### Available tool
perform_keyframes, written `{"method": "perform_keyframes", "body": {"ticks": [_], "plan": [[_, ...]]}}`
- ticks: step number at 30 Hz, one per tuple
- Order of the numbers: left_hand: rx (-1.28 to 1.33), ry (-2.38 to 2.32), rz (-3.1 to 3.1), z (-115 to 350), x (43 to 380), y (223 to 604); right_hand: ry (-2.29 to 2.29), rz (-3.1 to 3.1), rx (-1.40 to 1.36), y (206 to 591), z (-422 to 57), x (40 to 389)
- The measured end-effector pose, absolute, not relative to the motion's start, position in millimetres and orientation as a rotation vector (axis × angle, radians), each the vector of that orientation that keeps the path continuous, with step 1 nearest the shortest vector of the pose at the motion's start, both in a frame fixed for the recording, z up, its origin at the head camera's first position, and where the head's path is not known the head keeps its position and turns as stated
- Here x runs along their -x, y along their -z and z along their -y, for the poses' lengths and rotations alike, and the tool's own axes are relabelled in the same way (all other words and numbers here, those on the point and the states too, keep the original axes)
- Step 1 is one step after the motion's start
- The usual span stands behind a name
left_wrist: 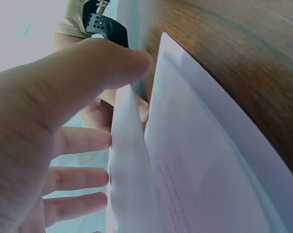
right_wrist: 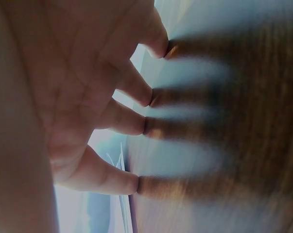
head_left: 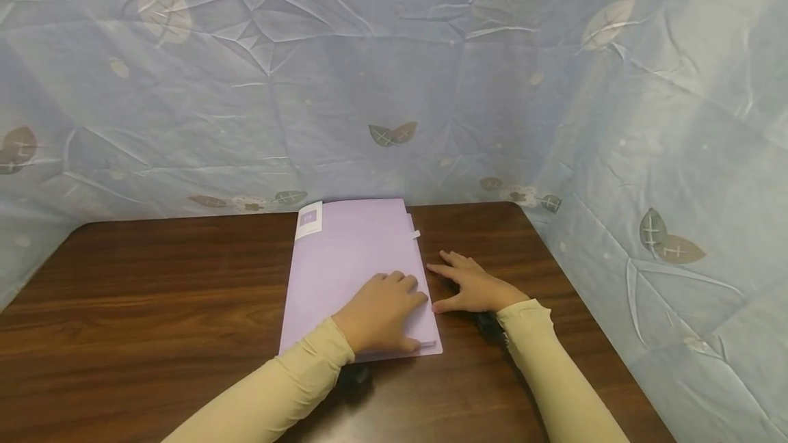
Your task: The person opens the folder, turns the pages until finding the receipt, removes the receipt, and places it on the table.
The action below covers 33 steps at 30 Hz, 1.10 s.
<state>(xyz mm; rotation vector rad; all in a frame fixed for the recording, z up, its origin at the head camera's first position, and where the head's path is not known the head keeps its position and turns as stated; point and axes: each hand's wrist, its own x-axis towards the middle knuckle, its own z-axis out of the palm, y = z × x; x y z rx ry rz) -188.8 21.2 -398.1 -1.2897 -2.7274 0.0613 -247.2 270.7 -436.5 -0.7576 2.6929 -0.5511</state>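
A lilac folder [head_left: 351, 258] lies on the brown wooden table, its front cover uppermost and a white label [head_left: 309, 221] at the far left corner. My left hand [head_left: 384, 313] rests on the cover near its lower right corner. In the left wrist view its fingers are fairly straight against the cover [left_wrist: 131, 170], and the thumb [left_wrist: 122, 65] reaches over the edge. A gap shows between cover and the pale sheets [left_wrist: 199, 160] inside. Just right of the folder, my right hand [head_left: 474, 287] stands with spread fingers, fingertips on the tabletop, holding nothing.
The dark wooden table [head_left: 154, 306] extends left of the folder. A pale blue leaf-patterned cloth [head_left: 332, 87] hangs behind the table and along its right side. Black wrist devices [head_left: 353, 376] sit under both wrists. A small white tab [head_left: 416, 234] sticks out at the folder's right edge.
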Motion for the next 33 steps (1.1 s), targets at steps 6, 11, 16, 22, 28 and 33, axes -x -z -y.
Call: {"method": "perform_keyframes", "body": {"ticks": [6, 11, 16, 22, 28, 33], "plan": [[1.292, -0.049, 2.729, -19, 185, 392, 0.551, -2.690, 0.748, 436, -271, 247], [1.260, -0.065, 2.760, -15, 175, 388, 0.565, -2.695, 0.740, 434, -270, 246], [1.129, -0.088, 2.791, -9, 162, 383, 0.559, -2.703, 0.736, 433, -268, 246], [1.040, -0.065, 2.814, 0, 152, 382, 0.554, -2.695, 0.732, 433, -268, 245], [0.980, 0.045, 2.759, 9, 147, 388, 0.554, -2.698, 0.730, 433, -269, 246], [0.992, 0.122, 2.727, 16, 148, 388, 0.578, -2.682, 0.740, 433, -270, 246]]}}
